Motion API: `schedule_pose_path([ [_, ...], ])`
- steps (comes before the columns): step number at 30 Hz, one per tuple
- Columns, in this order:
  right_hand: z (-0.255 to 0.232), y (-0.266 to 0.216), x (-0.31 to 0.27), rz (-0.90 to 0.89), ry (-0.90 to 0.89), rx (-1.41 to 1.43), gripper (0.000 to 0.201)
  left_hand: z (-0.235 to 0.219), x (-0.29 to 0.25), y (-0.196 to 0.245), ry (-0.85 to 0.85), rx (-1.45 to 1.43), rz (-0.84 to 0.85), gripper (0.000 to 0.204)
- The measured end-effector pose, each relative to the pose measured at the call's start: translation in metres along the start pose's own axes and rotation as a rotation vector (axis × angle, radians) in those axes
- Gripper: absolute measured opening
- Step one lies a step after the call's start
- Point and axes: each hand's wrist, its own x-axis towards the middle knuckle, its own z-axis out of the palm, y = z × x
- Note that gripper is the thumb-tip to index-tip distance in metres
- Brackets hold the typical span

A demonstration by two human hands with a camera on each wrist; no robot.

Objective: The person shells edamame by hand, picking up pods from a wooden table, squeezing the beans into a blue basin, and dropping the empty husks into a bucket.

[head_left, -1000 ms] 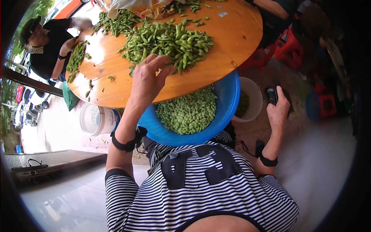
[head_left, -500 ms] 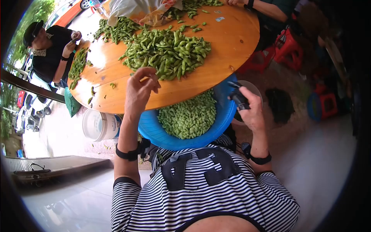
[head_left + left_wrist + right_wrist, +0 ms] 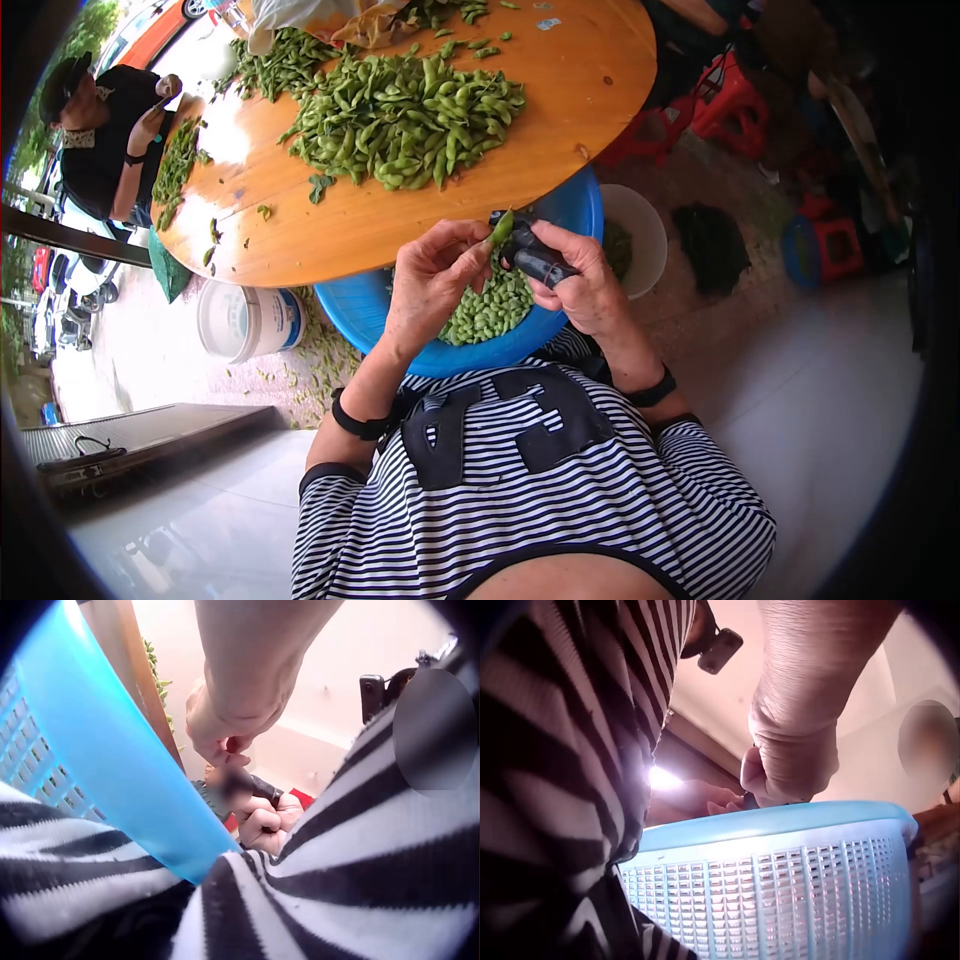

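Observation:
My left hand (image 3: pixel 432 285) pinches one green soybean pod (image 3: pixel 502 228) between thumb and fingers. My right hand (image 3: pixel 592 285) grips a black hand tool (image 3: pixel 543 262), its front end right at the pod; its exact kind is unclear. Both hands meet above a blue slotted plastic basket (image 3: pixel 343 318), which holds a heap of shelled green beans (image 3: pixel 490 312). In the right wrist view, the basket wall (image 3: pixel 780 881) partly hides the fingers. A big pile of unshelled pods (image 3: pixel 410 120) lies beyond the hands on the round wooden table (image 3: pixel 570 115).
Left of the basket stands a white bucket (image 3: pixel 232 320), and a pale bucket (image 3: pixel 645 240) sits to its right. Another person (image 3: pixel 105 140) works at the table's left side by more pods (image 3: pixel 178 170). Red stools (image 3: pixel 735 115) stand at right; a leafy sprig (image 3: pixel 320 187) lies on the table.
The left hand has come back from the pile toward me and now holds a pod. The right hand has swung in from the right with the black tool, bringing it to the pod.

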Motion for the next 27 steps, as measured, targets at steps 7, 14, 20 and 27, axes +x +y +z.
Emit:
schedule_pose_path([
  [7,0.0,-0.001,-0.001,0.046,-0.006,0.075,0.039,0.002,-0.002,-0.007,0.084,0.409,0.253,0.01],
  [14,-0.007,0.009,0.0,0.004,-0.042,0.026,0.041,-0.007,-0.006,-0.003,-0.075,-0.197,-0.089,0.01],
  [20,-0.013,0.018,-0.001,0.017,-0.186,0.366,0.04,-0.011,-0.002,-0.012,-0.231,-0.568,-0.241,0.01],
  [27,0.006,0.003,-0.008,-0.047,0.024,-0.202,0.035,0.003,-0.009,-0.017,0.057,0.203,0.106,0.021],
])
